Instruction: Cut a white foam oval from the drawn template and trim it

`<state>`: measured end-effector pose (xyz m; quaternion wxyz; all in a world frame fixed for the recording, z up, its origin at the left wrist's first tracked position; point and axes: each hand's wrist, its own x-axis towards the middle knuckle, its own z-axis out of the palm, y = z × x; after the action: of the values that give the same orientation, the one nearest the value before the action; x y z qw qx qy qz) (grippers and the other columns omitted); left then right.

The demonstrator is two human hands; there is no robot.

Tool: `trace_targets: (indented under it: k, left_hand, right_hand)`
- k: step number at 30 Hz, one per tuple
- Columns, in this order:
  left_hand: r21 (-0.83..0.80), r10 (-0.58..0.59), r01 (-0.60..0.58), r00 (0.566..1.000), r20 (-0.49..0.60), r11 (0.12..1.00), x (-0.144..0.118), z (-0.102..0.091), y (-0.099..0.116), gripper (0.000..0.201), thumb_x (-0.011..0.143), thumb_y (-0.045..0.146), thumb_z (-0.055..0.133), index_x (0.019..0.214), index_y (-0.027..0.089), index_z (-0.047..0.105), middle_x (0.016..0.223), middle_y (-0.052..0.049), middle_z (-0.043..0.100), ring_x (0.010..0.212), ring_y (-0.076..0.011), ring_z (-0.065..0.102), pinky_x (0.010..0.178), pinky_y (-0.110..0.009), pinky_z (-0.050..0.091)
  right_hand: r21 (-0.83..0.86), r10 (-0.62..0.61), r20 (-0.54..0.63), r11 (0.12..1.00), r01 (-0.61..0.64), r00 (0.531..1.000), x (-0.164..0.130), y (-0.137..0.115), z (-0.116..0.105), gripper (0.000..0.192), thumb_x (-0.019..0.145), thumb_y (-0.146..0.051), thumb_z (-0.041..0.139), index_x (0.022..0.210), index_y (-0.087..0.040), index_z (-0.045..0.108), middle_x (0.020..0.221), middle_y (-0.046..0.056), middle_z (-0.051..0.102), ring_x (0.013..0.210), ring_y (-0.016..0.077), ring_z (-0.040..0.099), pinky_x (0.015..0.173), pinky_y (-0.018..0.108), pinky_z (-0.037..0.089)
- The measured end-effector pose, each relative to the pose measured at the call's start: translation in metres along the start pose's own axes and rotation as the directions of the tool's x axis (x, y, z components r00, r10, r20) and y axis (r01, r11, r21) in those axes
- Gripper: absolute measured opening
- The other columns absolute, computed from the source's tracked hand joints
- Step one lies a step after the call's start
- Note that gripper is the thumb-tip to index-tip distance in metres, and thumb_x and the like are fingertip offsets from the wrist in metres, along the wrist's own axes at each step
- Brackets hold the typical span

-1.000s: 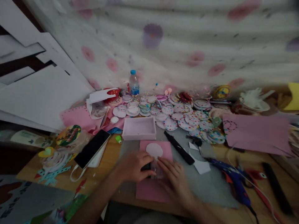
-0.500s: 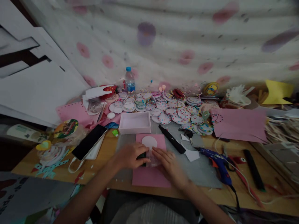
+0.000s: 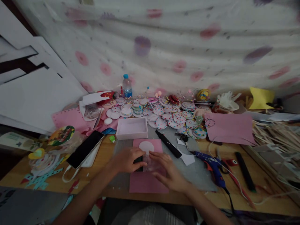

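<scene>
The left hand [image 3: 126,160] holds a small dark thing [image 3: 138,162] on the pink sheet [image 3: 146,182]; the right hand [image 3: 167,170] lies flat, fingers spread; pink box [image 3: 132,128] at 12 o'clock

Cluttered craft desk by the curtain

A water bottle [image 3: 127,86] stood behind dotted paper discs [image 3: 173,117]; a phone [image 3: 85,149] lay left, a glue gun [image 3: 212,162] right.

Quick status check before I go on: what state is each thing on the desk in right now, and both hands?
Left hand: closed on a small dark object, resting on the pink sheet.
Right hand: flat, fingers spread on the pink sheet.
Pink sheet: lying flat, white circle on it.
Pink box: open, nothing visible inside.
Water bottle: upright, capped.
Phone: screen dark.
Glue gun: lying on its side, corded.
</scene>
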<state>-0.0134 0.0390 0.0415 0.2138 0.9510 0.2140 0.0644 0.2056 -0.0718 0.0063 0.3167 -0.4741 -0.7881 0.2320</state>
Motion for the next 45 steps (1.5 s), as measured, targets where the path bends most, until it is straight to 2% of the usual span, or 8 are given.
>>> trace_targets:
  k: [5, 16, 22, 30, 33, 37, 40, 45]
  left_hand:
    - [-0.018, -0.008, 0.008, 1.000, -0.010, 1.000, -0.001, -0.001, 0.003, 0.040, 0.090, 0.046, 0.053, 0.116, 0.016, 0.060, 0.106, -0.011, 0.069, 0.101, -0.0259, 0.064, 0.086, -0.036, 0.049]
    - [0.079, 0.010, -0.009, 1.000, -0.016, 0.997, -0.008, 0.003, 0.012, 0.045, 0.092, 0.046, 0.049, 0.120, 0.011, 0.056, 0.108, -0.014, 0.067, 0.101, -0.0278, 0.063, 0.085, -0.039, 0.050]
    - [0.061, -0.027, 0.028, 1.000, -0.013, 0.998, -0.011, 0.003, 0.019, 0.039, 0.089, 0.044, 0.056, 0.114, 0.015, 0.060, 0.108, -0.011, 0.067, 0.099, -0.0272, 0.063, 0.082, -0.038, 0.051]
    - [-0.005, -0.076, 0.076, 0.997, 0.006, 0.997, -0.007, -0.002, 0.018, 0.038, 0.086, 0.045, 0.059, 0.115, 0.019, 0.060, 0.110, -0.008, 0.067, 0.102, -0.0257, 0.063, 0.083, -0.036, 0.050]
    - [0.008, -0.131, 0.131, 0.991, 0.000, 0.991, -0.007, -0.004, 0.017, 0.050, 0.084, 0.053, 0.060, 0.121, 0.020, 0.057, 0.110, -0.008, 0.068, 0.100, -0.0270, 0.064, 0.082, -0.037, 0.050]
    - [0.123, -0.285, 0.295, 0.954, -0.099, 0.947, -0.009, -0.004, 0.021, 0.081, 0.077, 0.065, 0.060, 0.140, 0.019, 0.039, 0.113, -0.011, 0.067, 0.097, -0.0313, 0.064, 0.077, -0.041, 0.051]
    - [0.177, -0.352, 0.362, 0.932, -0.082, 0.915, -0.011, -0.003, 0.023, 0.070, 0.078, 0.070, 0.053, 0.125, 0.017, 0.053, 0.102, -0.011, 0.069, 0.091, -0.0327, 0.065, 0.073, -0.042, 0.050]
    - [0.186, -0.299, 0.290, 0.954, 0.021, 0.939, -0.016, 0.000, 0.024, 0.057, 0.086, 0.067, 0.042, 0.107, 0.017, 0.061, 0.094, -0.011, 0.068, 0.086, -0.0312, 0.064, 0.070, -0.042, 0.048]
  right_hand:
    - [0.029, 0.068, 0.016, 0.997, -0.069, 0.998, 0.009, 0.001, -0.004, 0.044, 0.087, -0.027, 0.061, 0.128, -0.024, 0.048, 0.131, 0.010, 0.056, 0.121, 0.0247, 0.050, 0.099, 0.043, 0.040]
    - [0.014, 0.090, 0.215, 0.995, -0.095, 0.972, 0.016, 0.009, -0.017, 0.072, 0.077, -0.022, 0.072, 0.140, -0.022, 0.036, 0.139, 0.012, 0.049, 0.129, 0.0239, 0.044, 0.106, 0.041, 0.037]
    - [-0.056, 0.126, 0.290, 0.992, -0.115, 0.949, 0.017, 0.003, -0.017, 0.068, 0.076, -0.021, 0.071, 0.136, -0.022, 0.040, 0.138, 0.012, 0.050, 0.126, 0.0253, 0.049, 0.104, 0.041, 0.040]
    - [-0.064, 0.102, 0.274, 0.994, -0.088, 0.956, 0.017, 0.008, -0.013, 0.067, 0.075, -0.025, 0.072, 0.134, -0.019, 0.040, 0.135, 0.012, 0.053, 0.123, 0.0247, 0.051, 0.101, 0.039, 0.042]
    - [-0.049, 0.098, 0.266, 0.995, -0.088, 0.959, 0.017, 0.010, -0.012, 0.066, 0.076, -0.026, 0.071, 0.134, -0.020, 0.040, 0.132, 0.012, 0.055, 0.121, 0.0243, 0.053, 0.099, 0.039, 0.044]
    - [-0.060, 0.131, 0.245, 0.991, -0.119, 0.961, 0.014, 0.009, -0.010, 0.065, 0.076, -0.025, 0.070, 0.133, -0.018, 0.040, 0.134, 0.013, 0.054, 0.123, 0.0249, 0.051, 0.100, 0.039, 0.043]
    - [-0.072, 0.157, 0.265, 0.987, -0.143, 0.951, 0.013, 0.006, -0.010, 0.068, 0.075, -0.023, 0.069, 0.135, -0.019, 0.039, 0.137, 0.013, 0.052, 0.126, 0.0255, 0.048, 0.101, 0.040, 0.043]
    - [-0.118, 0.159, 0.304, 0.985, -0.129, 0.939, 0.014, 0.004, -0.010, 0.067, 0.076, -0.022, 0.066, 0.138, -0.022, 0.039, 0.140, 0.011, 0.050, 0.128, 0.0258, 0.046, 0.101, 0.042, 0.043]
